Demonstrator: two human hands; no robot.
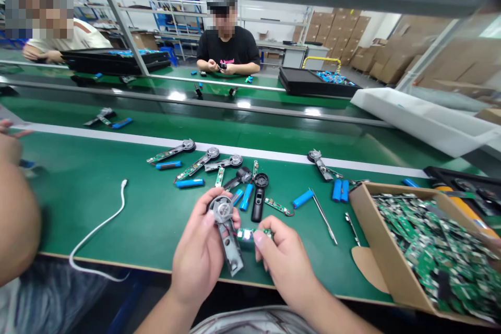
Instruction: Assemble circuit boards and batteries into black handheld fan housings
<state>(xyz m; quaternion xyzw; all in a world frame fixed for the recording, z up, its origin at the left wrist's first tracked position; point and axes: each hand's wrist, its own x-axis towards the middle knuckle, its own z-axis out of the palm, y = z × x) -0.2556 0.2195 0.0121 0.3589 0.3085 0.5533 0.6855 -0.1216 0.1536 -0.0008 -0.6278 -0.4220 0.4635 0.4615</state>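
Observation:
My left hand (199,253) is closed around a grey plastic frame with a round motor head (224,222), held upright above the table's near edge. My right hand (284,258) pinches a small green circuit board (250,235) that is lit and pressed against the frame's side. Just beyond my hands lie a black handle piece (258,195), blue batteries (246,197) and more motor frames (201,162) on the green mat.
A cardboard box (381,250) of green circuit boards stands at the right. A white cable (99,227) trails at the left, beside another person's arm (15,219). Tweezers (324,214) lie near the box. Across the conveyor, a person (227,49) in black works between black trays (301,83).

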